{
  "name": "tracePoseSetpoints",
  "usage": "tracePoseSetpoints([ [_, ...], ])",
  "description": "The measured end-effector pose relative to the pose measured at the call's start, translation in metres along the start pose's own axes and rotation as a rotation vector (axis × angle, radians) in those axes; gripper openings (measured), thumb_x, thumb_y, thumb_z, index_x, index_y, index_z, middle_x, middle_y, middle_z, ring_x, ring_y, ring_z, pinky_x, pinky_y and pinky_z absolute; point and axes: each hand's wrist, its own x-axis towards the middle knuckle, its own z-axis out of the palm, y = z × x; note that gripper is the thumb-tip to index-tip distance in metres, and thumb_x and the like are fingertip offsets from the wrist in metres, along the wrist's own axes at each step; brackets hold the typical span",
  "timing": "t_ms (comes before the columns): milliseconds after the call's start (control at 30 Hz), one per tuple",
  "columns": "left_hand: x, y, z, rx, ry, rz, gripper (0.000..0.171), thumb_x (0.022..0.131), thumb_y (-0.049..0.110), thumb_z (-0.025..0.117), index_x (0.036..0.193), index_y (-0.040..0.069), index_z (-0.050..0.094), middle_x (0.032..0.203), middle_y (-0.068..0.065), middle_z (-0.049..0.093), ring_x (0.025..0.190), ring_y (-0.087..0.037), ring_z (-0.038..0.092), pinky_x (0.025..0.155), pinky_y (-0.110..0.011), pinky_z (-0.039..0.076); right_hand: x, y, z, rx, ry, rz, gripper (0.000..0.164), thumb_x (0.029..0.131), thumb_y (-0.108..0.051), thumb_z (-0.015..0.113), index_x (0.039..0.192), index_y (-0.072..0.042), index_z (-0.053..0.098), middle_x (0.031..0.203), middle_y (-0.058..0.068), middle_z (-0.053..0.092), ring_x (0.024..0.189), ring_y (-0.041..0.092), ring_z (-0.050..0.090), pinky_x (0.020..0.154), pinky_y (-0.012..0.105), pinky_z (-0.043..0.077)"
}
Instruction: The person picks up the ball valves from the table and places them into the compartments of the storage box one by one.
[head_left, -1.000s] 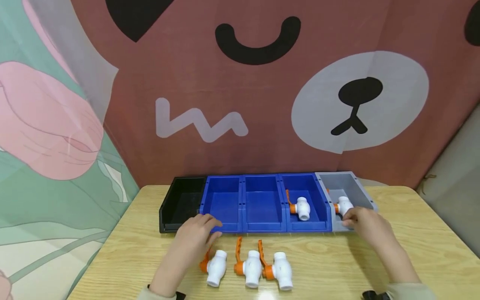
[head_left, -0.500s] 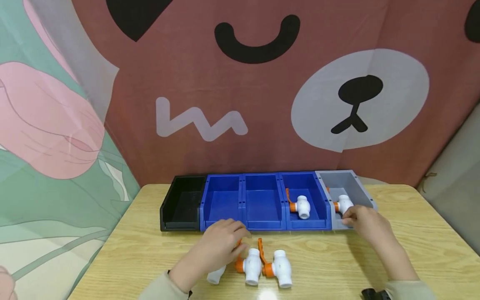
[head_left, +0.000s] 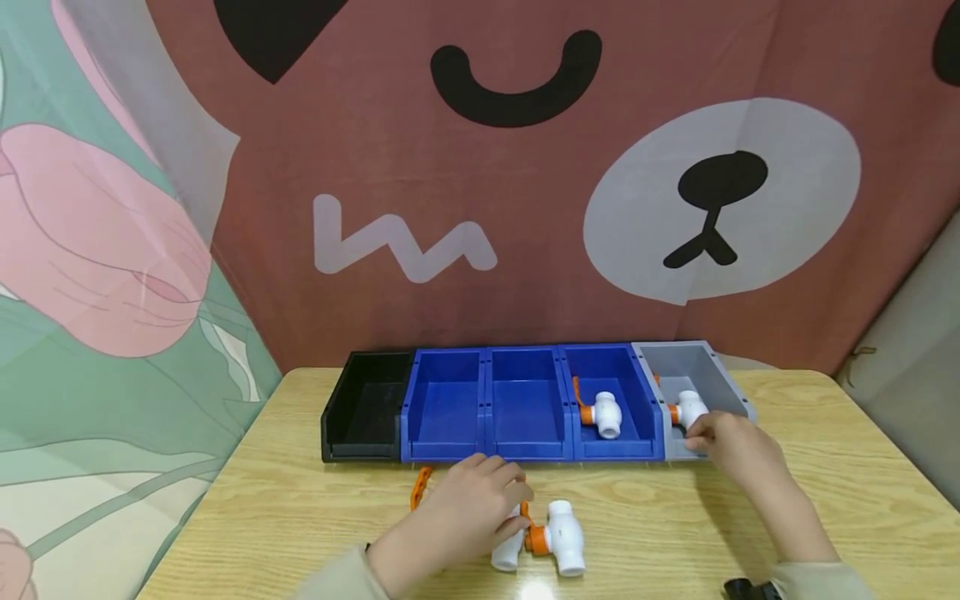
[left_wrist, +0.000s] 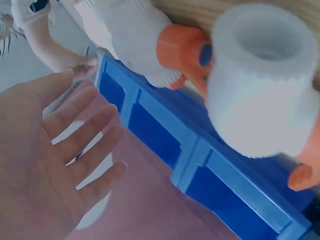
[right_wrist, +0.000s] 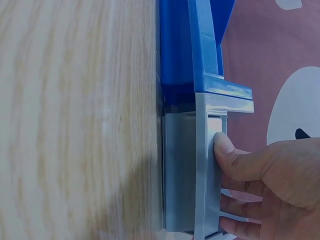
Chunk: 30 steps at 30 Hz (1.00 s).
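My left hand (head_left: 468, 510) hovers palm down over the ball valves, and in the left wrist view its spread fingers hold nothing. It covers most of the leftmost valve, whose orange handle (head_left: 421, 487) sticks out. The middle ball valve (head_left: 507, 552) lies partly under the fingers; the right one (head_left: 566, 537) lies in full sight beside it. At the grey bin (head_left: 726, 387), my right hand (head_left: 738, 450) pinches the front lip, thumb outside and fingers reaching behind it. A white ball valve with orange fittings (head_left: 692, 408) lies in that bin, close to the fingertips.
Left of the grey bin stand three blue bins (head_left: 522, 451) and a black bin (head_left: 361, 452), joined in a row. The rightmost blue one holds another ball valve (head_left: 607, 414). A wooden table (head_left: 637, 517) carries everything, with a printed cloth (head_left: 525, 308) behind.
My left hand has moved right, from above the leftmost valve to the middle one, leaving the valves in place. The right hand has stayed at the grey bin.
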Motion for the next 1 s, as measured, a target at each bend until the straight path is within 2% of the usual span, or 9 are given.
tracePoseSetpoints([
  [133, 0.005, 0.006, 0.0, 0.06, 0.001, 0.062, 0.022, 0.091, 0.042, 0.07, 0.101, 0.023, 0.071, 0.102, 0.009, 0.066, 0.095, -0.009, 0.061, 0.082, -0.023, 0.049, 0.0, 0.0, 0.0, 0.0, 0.001, 0.002, 0.006, 0.086, -0.017, 0.077, 0.088, -0.011, 0.074, 0.094, 0.014, 0.071, 0.086, 0.039, 0.065, 0.062, 0.055, 0.051],
  [267, 0.01, 0.012, 0.001, 0.069, -0.002, 0.108, 0.024, 0.093, 0.044, 0.067, 0.103, 0.023, 0.07, 0.104, 0.008, 0.066, 0.099, -0.01, 0.061, 0.085, -0.024, 0.049, 0.0, 0.001, -0.001, -0.005, -0.006, 0.006, 0.008, 0.087, -0.017, 0.076, 0.09, -0.01, 0.074, 0.095, 0.016, 0.07, 0.086, 0.04, 0.065, 0.062, 0.054, 0.051],
  [600, 0.02, 0.02, 0.007, 0.041, -0.104, 0.179, 0.036, 0.096, 0.053, 0.057, 0.119, 0.027, 0.067, 0.118, 0.011, 0.063, 0.11, -0.009, 0.058, 0.094, -0.026, 0.047, 0.001, 0.001, 0.001, 0.005, -0.025, 0.006, 0.006, 0.087, -0.015, 0.076, 0.089, -0.01, 0.074, 0.095, 0.014, 0.07, 0.087, 0.038, 0.065, 0.064, 0.054, 0.051],
  [800, 0.026, 0.019, 0.009, -0.013, -0.206, 0.179, 0.043, 0.094, 0.058, 0.057, 0.127, 0.031, 0.062, 0.13, 0.011, 0.059, 0.12, -0.008, 0.053, 0.101, -0.028, 0.044, 0.001, 0.0, 0.003, 0.008, -0.025, 0.004, 0.007, 0.087, -0.016, 0.076, 0.09, -0.01, 0.073, 0.095, 0.015, 0.07, 0.087, 0.038, 0.065, 0.064, 0.055, 0.051],
  [1000, 0.03, 0.018, 0.015, -0.052, -0.275, 0.133, 0.055, 0.089, 0.063, 0.061, 0.135, 0.032, 0.057, 0.139, 0.009, 0.053, 0.128, -0.01, 0.049, 0.106, -0.031, 0.042, 0.002, 0.001, 0.001, -0.003, -0.011, -0.003, 0.009, 0.087, -0.016, 0.076, 0.09, -0.009, 0.073, 0.096, 0.017, 0.07, 0.088, 0.042, 0.065, 0.064, 0.056, 0.051],
])
